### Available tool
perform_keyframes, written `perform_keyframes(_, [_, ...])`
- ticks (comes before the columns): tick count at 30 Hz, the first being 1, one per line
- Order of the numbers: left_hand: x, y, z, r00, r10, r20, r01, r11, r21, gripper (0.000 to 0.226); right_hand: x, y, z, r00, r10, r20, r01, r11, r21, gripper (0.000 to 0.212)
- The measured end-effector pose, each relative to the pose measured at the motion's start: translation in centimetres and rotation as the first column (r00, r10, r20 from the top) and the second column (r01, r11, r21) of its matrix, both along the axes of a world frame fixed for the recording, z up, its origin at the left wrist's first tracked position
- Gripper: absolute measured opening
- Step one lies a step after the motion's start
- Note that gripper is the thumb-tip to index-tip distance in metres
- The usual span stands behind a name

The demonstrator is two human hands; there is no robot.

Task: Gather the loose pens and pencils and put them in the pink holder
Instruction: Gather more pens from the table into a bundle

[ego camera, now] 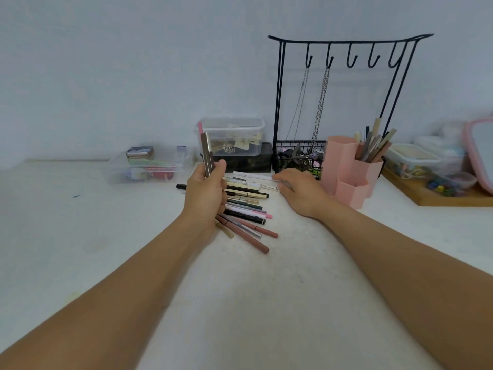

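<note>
While both bare forearms reach forward over the white table, we record the left hand closed around a small bundle of pens, held upright above the surface; a pink one and a brown one stand highest in that bundle. We find the right hand lying palm down on the table, its fingertips touching the end of a white pen at the far edge of the pile. Whether that hand grips the pen we cannot tell; the fingers appear loosely spread rather than closed.

We note the loose pens and pencils lying in a rough stack on the table between the two hands, mostly parallel, partly hidden behind the left hand. Several brownish-pink ones fan out at the near end.

We observe the pink holder standing upright just beside the right hand, on its right. Its rear compartment already carries several pens, leaning rightward; the lower front compartments show no visible contents.

Behind the pile we log a clear lidded box resting on a dark case, a black wire rack with chains hanging from two hooks, and a flat clear box to the left. A wooden tray with containers sits at far right.
</note>
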State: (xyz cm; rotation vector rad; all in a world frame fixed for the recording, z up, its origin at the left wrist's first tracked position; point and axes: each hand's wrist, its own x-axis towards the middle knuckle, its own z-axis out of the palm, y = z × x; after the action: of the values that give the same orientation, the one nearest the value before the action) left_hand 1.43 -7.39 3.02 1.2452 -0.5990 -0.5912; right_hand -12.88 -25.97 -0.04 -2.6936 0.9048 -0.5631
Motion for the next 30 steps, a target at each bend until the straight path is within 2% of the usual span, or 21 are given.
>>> perform_keyframes(4, [0.2,0.0,0.0,1.000,0.013,-0.027,-0.013,1.000,-0.001,0.018,0.1,0.0,0.0,1.000,0.002,-0.027,-0.003,1.000,-0.023,0.036])
perform_keyframes(11, [0.1,0.1,-0.2,0.998,0.002,-0.056,-0.002,1.000,0.001,0.020,-0.1,0.9,0.8,0.975,-0.070,0.212,0.062,0.997,0.043,0.005])
perform_keyframes(14, [0.1,0.2,0.0,0.997,-0.005,-0.071,0.006,1.000,0.005,0.023,-0.4,0.8,0.9,0.954,-0.136,0.269,0.116,0.989,0.086,0.011])
perform_keyframes(18, [0.1,0.2,-0.1,0.997,0.009,-0.080,-0.008,1.000,0.018,0.025,0.2,1.3,1.2,0.959,-0.163,0.232,0.154,0.986,0.058,0.015])
perform_keyframes(21, [0.0,0.2,-0.1,0.995,0.010,-0.095,-0.009,1.000,0.009,0.027,0.9,2.6,1.5,0.861,-0.248,0.443,0.156,0.960,0.234,0.015])
perform_keyframes(25, [-0.2,0.2,0.0,0.994,0.012,-0.112,-0.014,1.000,-0.021,0.030,1.8,5.6,1.9,0.727,-0.299,0.618,-0.040,0.880,0.474,0.015])
perform_keyframes(28, [-0.7,0.2,-0.1,0.995,-0.012,-0.100,0.006,0.998,-0.068,0.039,2.2,8.2,2.4,0.662,-0.312,0.681,-0.314,0.710,0.630,0.014])
perform_keyframes(30, [-0.8,0.2,-0.1,0.997,-0.025,-0.076,0.018,0.995,-0.096,0.038,2.7,9.6,2.4,0.657,-0.284,0.698,-0.449,0.596,0.665,0.012])
